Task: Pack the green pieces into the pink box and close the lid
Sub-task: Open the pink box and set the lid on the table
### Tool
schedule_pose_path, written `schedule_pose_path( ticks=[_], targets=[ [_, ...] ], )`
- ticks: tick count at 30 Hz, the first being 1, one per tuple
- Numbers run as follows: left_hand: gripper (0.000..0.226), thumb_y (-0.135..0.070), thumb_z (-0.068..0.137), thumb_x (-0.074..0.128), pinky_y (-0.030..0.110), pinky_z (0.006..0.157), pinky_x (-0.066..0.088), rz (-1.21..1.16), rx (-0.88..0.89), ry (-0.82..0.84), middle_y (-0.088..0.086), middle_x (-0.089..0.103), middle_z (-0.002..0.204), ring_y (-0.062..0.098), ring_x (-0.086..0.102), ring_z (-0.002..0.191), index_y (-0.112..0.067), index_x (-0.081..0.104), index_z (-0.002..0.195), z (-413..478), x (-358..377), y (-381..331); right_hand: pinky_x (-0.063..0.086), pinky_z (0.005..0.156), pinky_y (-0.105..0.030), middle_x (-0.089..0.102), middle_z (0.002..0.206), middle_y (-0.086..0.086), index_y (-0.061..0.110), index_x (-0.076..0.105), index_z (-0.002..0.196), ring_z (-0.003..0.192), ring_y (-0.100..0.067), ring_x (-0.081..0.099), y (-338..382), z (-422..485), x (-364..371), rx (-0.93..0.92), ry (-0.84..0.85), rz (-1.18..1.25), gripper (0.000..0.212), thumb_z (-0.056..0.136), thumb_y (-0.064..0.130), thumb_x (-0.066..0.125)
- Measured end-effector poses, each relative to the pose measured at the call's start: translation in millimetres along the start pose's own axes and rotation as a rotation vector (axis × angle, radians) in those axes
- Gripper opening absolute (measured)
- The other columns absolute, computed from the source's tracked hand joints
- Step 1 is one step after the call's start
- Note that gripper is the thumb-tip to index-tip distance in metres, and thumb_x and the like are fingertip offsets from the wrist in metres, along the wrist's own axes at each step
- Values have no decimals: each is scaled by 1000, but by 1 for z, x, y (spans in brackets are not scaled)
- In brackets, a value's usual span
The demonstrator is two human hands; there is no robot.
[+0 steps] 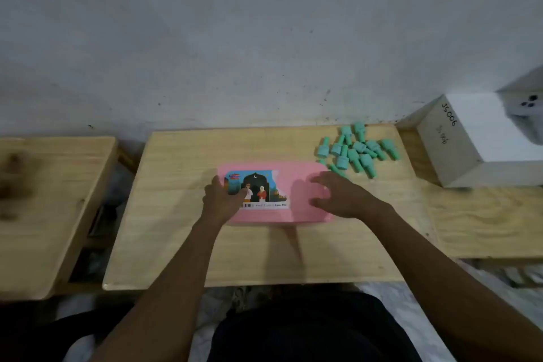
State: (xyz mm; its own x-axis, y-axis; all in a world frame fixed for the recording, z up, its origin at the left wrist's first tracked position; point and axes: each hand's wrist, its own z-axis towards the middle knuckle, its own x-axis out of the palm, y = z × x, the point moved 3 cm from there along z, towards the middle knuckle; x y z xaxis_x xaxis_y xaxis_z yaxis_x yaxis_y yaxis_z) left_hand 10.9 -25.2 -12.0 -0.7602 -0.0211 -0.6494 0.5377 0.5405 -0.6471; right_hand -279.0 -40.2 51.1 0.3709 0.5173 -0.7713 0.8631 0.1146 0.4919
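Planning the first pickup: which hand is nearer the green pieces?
Right. The right hand is just short of the green pieces; the left hand holds the pink box's left end.

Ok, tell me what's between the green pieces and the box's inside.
The lid is on the box, the left hand and right hand at it. The pieces lie piled on the table off its far right corner; nothing else intervenes.
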Motion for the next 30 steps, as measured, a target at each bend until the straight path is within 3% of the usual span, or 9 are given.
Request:
schedule_pose_path(
  ticks=[3,6,8,11,15,17,23,30],
  targets=[
    [89,-68,50,68,46,88,54,-49,64,-27,8,59,117,28,61,105,-16,50,119,-3,0,6,38,106,-38,27,154,3,24,33,147,137,-19,33,-1,-1,12,-21,41,-228,85,77,60,68],
    [80,-55,58,75,42,88,53,-51,54,-14,8,55,119,27,58,108,-14,49,121,-14,0,8,43,99,-39,24,151,-1,24,27,146,131,-23,39,0,-3,23,-48,56,-414,101,66,65,72],
    [79,-56,58,76,39,84,53,-86,66,-27,2,55,117,23,59,106,-15,48,119,-17,-1,8,47,97,-40,16,155,-6,23,21,148,130,-27,41,0,-5,25,-35,65,-488,106,66,57,78],
    [78,-44,67,81,31,86,45,-137,67,-52,-8,46,118,13,49,107,-14,45,129,-16,1,14,55,82,-39,13,155,-13,19,19,148,117,-30,54,6,-5,24,-35,56,-565,97,73,29,80],
    [73,-47,56,86,43,84,56,-273,34,-31,-3,66,109,20,66,97,-21,54,117,-13,1,26,54,71,-37,16,152,-18,16,20,147,107,-31,59,8,1,26,-54,61,-646,92,75,19,76],
    [85,-51,51,85,44,84,57,-339,15,-14,-3,67,109,19,66,97,-21,53,123,-13,-1,30,56,72,-39,16,151,-22,15,19,147,114,-33,57,6,5,31,-60,76,-671,94,73,19,77],
    [73,-28,61,90,37,85,57,-498,59,67,-1,67,114,16,67,101,-20,54,125,-22,-1,37,52,90,-44,12,153,-32,9,17,148,140,-42,29,9,7,33,-85,93,-771,97,73,22,78],
    [94,-20,49,96,38,88,57,-532,173,193,0,66,121,16,65,110,-20,49,130,-34,-1,45,52,93,-42,20,150,-34,7,18,146,133,-42,38,17,9,30,-92,142,-818,101,69,23,81]
  ],
)
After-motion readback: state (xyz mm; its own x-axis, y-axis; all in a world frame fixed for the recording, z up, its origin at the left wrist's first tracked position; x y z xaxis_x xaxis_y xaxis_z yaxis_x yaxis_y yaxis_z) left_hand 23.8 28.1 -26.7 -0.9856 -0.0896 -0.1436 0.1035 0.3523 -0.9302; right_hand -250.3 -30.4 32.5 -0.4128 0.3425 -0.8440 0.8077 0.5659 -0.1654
